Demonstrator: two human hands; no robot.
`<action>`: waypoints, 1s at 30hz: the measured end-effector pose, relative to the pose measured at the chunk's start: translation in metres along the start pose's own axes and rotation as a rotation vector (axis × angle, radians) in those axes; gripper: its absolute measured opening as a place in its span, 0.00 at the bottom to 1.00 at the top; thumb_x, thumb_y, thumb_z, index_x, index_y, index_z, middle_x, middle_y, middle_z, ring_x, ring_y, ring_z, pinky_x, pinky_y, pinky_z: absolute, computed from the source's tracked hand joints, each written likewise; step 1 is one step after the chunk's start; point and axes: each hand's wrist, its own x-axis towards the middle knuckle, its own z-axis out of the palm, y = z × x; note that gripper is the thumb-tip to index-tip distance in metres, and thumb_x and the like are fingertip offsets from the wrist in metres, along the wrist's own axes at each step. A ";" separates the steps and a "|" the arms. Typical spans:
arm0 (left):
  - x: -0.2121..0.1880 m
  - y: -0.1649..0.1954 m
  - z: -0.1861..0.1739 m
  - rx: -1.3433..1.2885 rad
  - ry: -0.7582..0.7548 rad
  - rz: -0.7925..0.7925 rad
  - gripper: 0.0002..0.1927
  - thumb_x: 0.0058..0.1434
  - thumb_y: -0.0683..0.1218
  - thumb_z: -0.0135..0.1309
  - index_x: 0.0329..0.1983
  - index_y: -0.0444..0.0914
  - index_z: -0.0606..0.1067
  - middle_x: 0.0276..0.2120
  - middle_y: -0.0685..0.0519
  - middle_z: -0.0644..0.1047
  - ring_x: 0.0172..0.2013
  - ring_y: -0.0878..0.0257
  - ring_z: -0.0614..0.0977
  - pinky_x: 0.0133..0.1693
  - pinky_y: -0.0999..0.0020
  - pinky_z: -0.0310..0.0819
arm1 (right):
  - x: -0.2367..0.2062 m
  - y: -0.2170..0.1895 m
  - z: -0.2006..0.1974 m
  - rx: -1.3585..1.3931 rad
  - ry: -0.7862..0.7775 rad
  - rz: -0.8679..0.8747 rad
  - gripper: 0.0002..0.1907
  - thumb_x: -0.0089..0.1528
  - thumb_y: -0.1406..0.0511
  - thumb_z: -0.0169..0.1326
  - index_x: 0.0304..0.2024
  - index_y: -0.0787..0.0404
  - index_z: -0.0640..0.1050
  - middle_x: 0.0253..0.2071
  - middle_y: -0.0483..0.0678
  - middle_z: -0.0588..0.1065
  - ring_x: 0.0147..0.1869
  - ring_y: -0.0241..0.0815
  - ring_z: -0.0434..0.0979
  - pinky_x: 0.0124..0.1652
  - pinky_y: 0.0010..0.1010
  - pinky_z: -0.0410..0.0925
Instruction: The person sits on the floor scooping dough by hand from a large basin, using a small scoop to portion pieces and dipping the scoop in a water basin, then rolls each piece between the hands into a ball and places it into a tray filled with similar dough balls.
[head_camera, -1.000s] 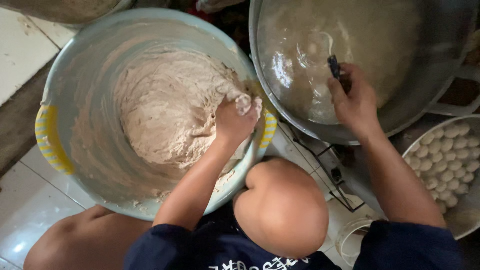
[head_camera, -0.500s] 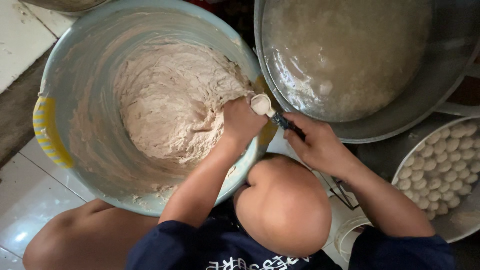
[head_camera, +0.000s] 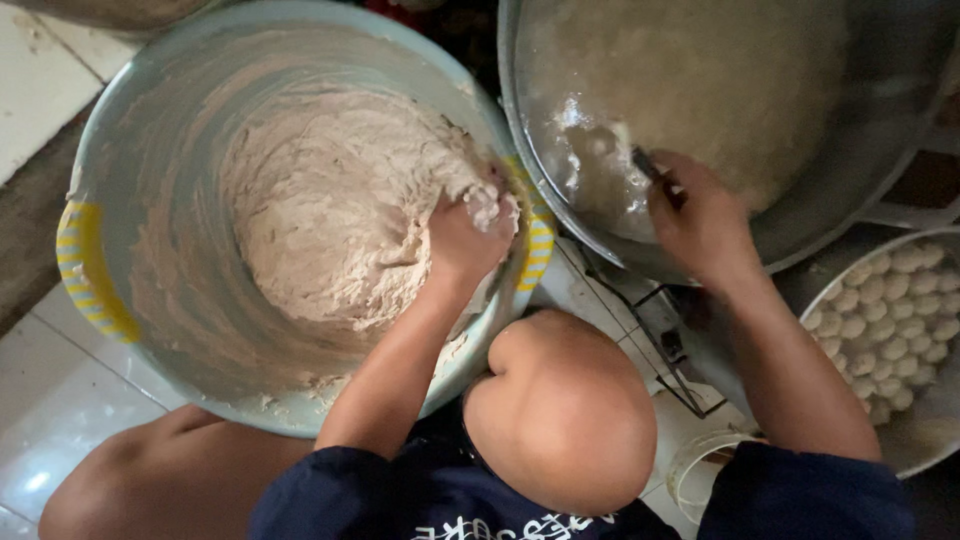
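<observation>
At the far left, the large plastic basin (head_camera: 180, 300) with yellow striped handles is sitting on the tiled floor (head_camera: 50, 400). The dough (head_camera: 330, 210), a pale, wet mass, is lying heaped against the basin's right wall. Your left hand (head_camera: 465, 235) is pressing into the right edge of that heap, with the grip clenching around a small lump of dough. Judging by its look, the dough is soft and sticky and is likely clinging to skin, so it is best taken in small pinches from the edge. Moving right, your right hand (head_camera: 700, 220) is reaching into the wide metal pot (head_camera: 860, 190) of cloudy liquid, the grip closing on a thin dark utensil (head_camera: 648, 165). At the near right, a round tray (head_camera: 935, 440) is holding rows of small white dough balls (head_camera: 885, 320).
</observation>
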 end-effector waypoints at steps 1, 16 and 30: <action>0.000 -0.002 0.001 -0.009 0.003 -0.012 0.10 0.60 0.47 0.61 0.42 0.38 0.81 0.39 0.43 0.82 0.42 0.42 0.83 0.48 0.51 0.79 | -0.001 -0.002 0.000 -0.012 0.024 0.012 0.21 0.67 0.67 0.56 0.63 0.61 0.75 0.48 0.58 0.78 0.43 0.45 0.80 0.43 0.35 0.71; 0.009 -0.001 0.012 0.040 -0.235 -0.265 0.16 0.49 0.50 0.64 0.36 0.37 0.78 0.31 0.40 0.81 0.36 0.41 0.84 0.40 0.52 0.79 | -0.022 -0.057 0.027 0.370 -0.426 -0.139 0.22 0.67 0.69 0.52 0.64 0.63 0.72 0.37 0.48 0.80 0.39 0.34 0.79 0.40 0.28 0.72; 0.025 -0.045 -0.021 0.235 -0.360 -0.374 0.29 0.54 0.58 0.63 0.53 0.35 0.78 0.46 0.34 0.80 0.47 0.37 0.81 0.50 0.49 0.75 | 0.072 0.037 0.043 0.141 0.085 -0.123 0.22 0.64 0.71 0.53 0.62 0.61 0.75 0.44 0.56 0.79 0.40 0.49 0.80 0.37 0.36 0.72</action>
